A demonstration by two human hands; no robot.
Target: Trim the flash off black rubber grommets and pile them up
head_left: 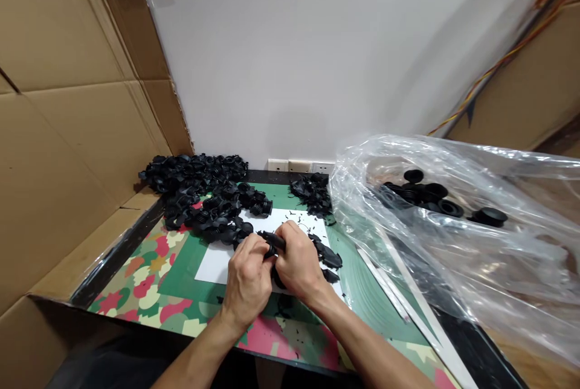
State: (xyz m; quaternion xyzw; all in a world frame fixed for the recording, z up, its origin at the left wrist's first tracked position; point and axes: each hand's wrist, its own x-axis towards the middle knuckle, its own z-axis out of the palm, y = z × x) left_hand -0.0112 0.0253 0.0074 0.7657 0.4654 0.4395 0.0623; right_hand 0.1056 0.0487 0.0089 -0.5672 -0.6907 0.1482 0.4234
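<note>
My left hand is closed with its fingers round a black ribbed rubber part, mostly hidden by the fingers. Close against it, my right hand grips a dark elongated piece; whether this is a tool or a strip of rubber I cannot tell. Both hands are over a white sheet on the table. Loose black rubber pieces lie just right of my right hand. To the left, a pile of black ribbed rubber parts runs from the back corner toward my hands.
Black scraps are heaped at the back near wall sockets. A clear plastic bag with black rubber caps covers the right side, next to white strips. Cardboard walls the left. The tabletop is patterned.
</note>
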